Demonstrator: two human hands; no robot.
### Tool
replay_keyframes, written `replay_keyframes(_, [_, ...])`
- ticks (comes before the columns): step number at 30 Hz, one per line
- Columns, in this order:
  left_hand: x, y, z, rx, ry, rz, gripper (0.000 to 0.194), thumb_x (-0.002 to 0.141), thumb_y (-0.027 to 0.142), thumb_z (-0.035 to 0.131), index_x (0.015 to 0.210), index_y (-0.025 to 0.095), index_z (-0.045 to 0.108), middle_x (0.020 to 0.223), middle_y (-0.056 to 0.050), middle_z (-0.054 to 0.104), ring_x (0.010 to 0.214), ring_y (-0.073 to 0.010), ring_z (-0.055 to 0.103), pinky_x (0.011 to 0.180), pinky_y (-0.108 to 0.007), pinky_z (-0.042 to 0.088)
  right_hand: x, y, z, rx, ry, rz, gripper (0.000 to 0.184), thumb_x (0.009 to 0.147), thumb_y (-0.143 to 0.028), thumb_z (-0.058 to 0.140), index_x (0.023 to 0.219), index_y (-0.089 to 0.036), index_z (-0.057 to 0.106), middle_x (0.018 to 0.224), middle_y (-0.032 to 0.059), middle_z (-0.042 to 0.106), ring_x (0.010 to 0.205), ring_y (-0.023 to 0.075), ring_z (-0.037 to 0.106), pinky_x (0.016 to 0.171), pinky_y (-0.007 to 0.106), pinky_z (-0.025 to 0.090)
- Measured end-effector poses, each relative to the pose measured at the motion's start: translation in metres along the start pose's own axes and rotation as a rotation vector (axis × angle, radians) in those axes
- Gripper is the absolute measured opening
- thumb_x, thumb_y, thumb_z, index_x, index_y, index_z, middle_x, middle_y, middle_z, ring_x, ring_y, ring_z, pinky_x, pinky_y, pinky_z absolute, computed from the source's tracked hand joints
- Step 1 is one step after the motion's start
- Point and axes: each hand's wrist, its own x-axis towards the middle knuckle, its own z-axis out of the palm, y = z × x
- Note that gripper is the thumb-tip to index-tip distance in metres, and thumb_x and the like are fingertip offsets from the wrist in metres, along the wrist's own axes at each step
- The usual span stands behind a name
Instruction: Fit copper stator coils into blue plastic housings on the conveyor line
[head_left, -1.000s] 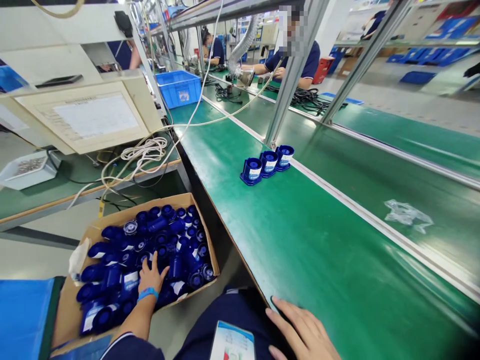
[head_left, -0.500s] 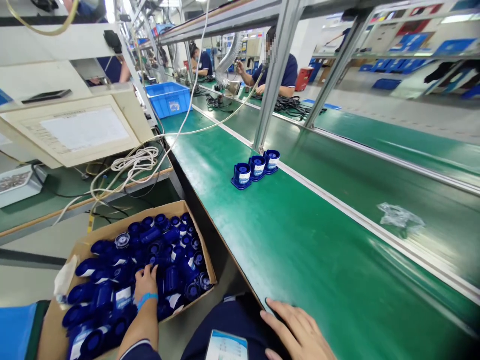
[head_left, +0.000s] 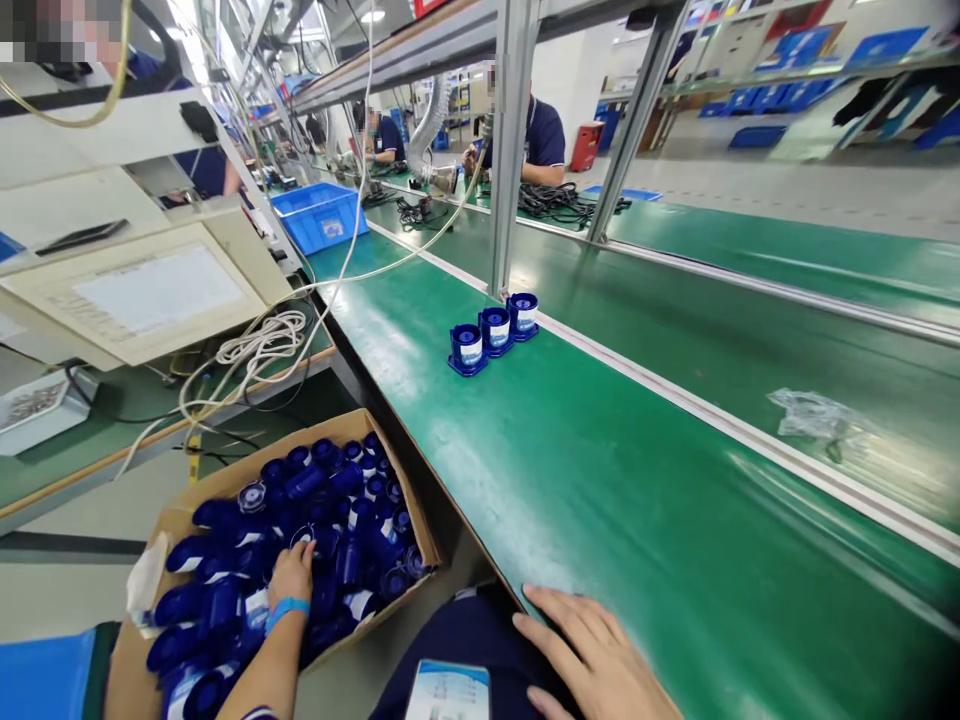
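My left hand (head_left: 292,574), with a blue band at the wrist, reaches into a cardboard box (head_left: 166,505) full of dark blue plastic housings (head_left: 306,484). Its fingers are closed on the rim of one blue housing (head_left: 307,536) in the middle of the heap; the fingertips are partly hidden. My right hand (head_left: 581,645) lies flat, fingers spread, at the near edge of the green bench (head_left: 525,450) and holds nothing. Farther up the bench, three blue housings (head_left: 495,332) with white-and-blue labels stand upright in a slanting row.
Beyond the row rises a metal post (head_left: 507,170). A blue bin (head_left: 321,215) sits at the bench's far left, and a white cable (head_left: 262,340) lies coiled on the side table. Clear plastic film (head_left: 814,415) rests on the right. Co-workers (head_left: 544,140) sit farther back.
The view has shifted slightly, so the bench items appear further left. My left hand's fingers have drawn together on a housing in the box. My right hand stays on the bench edge.
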Motion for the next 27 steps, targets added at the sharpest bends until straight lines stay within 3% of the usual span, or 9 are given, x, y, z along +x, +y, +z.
replay_keyframes(4, [-0.007,0.025,-0.033,-0.039,0.156,0.135,0.026,0.100,0.039,0.057,0.097,0.014,0.063,0.092,-0.004,0.063,0.082,-0.0154,0.062,0.079,-0.034,0.055,-0.002,0.000,0.000,0.017,-0.013,0.001,0.048,0.089,-0.042,0.071,0.132,-0.022,0.064,0.139,0.0093,0.061,0.116,0.0261,0.064,0.091,0.036,0.057])
replay_keyframes(8, [-0.004,0.068,-0.124,-0.148,0.357,0.503,0.036,0.103,0.043,0.044,0.093,0.017,0.067,0.087,-0.006,0.064,0.085,-0.0195,0.063,0.080,-0.033,0.051,-0.001,0.001,0.003,0.051,-0.017,0.010,0.050,0.086,-0.040,0.073,0.131,-0.023,0.063,0.136,0.0099,0.063,0.113,0.0270,0.066,0.091,0.037,0.057])
replay_keyframes(11, [-0.019,0.135,-0.193,-0.241,0.478,0.815,0.035,0.101,0.050,0.050,0.098,0.022,0.070,0.087,-0.004,0.066,0.082,-0.0185,0.063,0.079,-0.030,0.049,-0.001,0.002,0.000,0.163,-0.022,0.075,0.052,0.086,-0.038,0.074,0.134,-0.024,0.059,0.133,0.0086,0.064,0.114,0.0247,0.065,0.094,0.035,0.056])
replay_keyframes(13, [-0.042,0.194,-0.219,-0.308,0.558,1.049,0.022,0.099,0.044,0.060,0.099,0.024,0.070,0.086,-0.001,0.066,0.079,-0.0152,0.062,0.081,-0.027,0.048,0.000,0.006,-0.007,0.250,0.018,0.174,0.053,0.090,-0.036,0.070,0.139,-0.022,0.053,0.136,0.0095,0.061,0.120,0.0234,0.062,0.100,0.034,0.054])
replay_keyframes(15, [-0.072,0.257,-0.227,-0.339,0.650,1.469,0.009,0.098,0.024,0.063,0.103,0.018,0.067,0.082,-0.002,0.064,0.075,-0.0145,0.061,0.079,-0.027,0.048,0.001,0.015,-0.015,0.286,0.100,0.306,0.054,0.095,-0.034,0.064,0.144,-0.020,0.046,0.141,0.0121,0.056,0.128,0.0237,0.056,0.105,0.036,0.051])
replay_keyframes(18, [-0.117,0.340,-0.211,-0.382,0.593,1.778,0.008,0.099,0.023,0.061,0.103,0.018,0.065,0.077,0.000,0.059,0.070,-0.0130,0.058,0.069,-0.027,0.046,0.009,0.039,-0.028,0.251,0.227,0.491,0.061,0.097,-0.031,0.061,0.151,-0.021,0.035,0.147,0.0146,0.048,0.136,0.0267,0.046,0.110,0.044,0.046])
replay_keyframes(20, [-0.139,0.378,-0.194,-0.399,0.572,1.935,0.012,0.100,0.028,0.058,0.097,0.019,0.066,0.073,0.001,0.057,0.066,-0.0129,0.056,0.062,-0.027,0.045,0.017,0.060,-0.035,0.213,0.277,0.574,0.074,0.091,-0.027,0.069,0.153,-0.022,0.029,0.150,0.0150,0.044,0.138,0.0291,0.042,0.113,0.049,0.042])
replay_keyframes(24, [-0.157,0.410,-0.172,-0.405,0.531,2.097,0.026,0.104,0.038,0.046,0.109,0.022,0.066,0.095,-0.004,0.064,0.081,-0.0135,0.060,0.071,-0.024,0.051,0.032,0.097,-0.042,0.187,0.298,0.692,0.080,0.077,-0.025,0.085,0.145,-0.024,0.042,0.143,0.0135,0.048,0.131,0.0308,0.046,0.109,0.051,0.042])
replay_keyframes(27, [-0.147,0.405,-0.172,-0.385,0.545,1.927,0.034,0.101,0.043,0.050,0.118,0.017,0.065,0.117,-0.016,0.062,0.101,-0.0269,0.060,0.082,-0.040,0.055,0.035,0.115,-0.043,0.223,0.299,0.765,0.056,0.074,-0.032,0.090,0.121,-0.025,0.060,0.130,0.0097,0.055,0.122,0.0293,0.051,0.104,0.049,0.045])
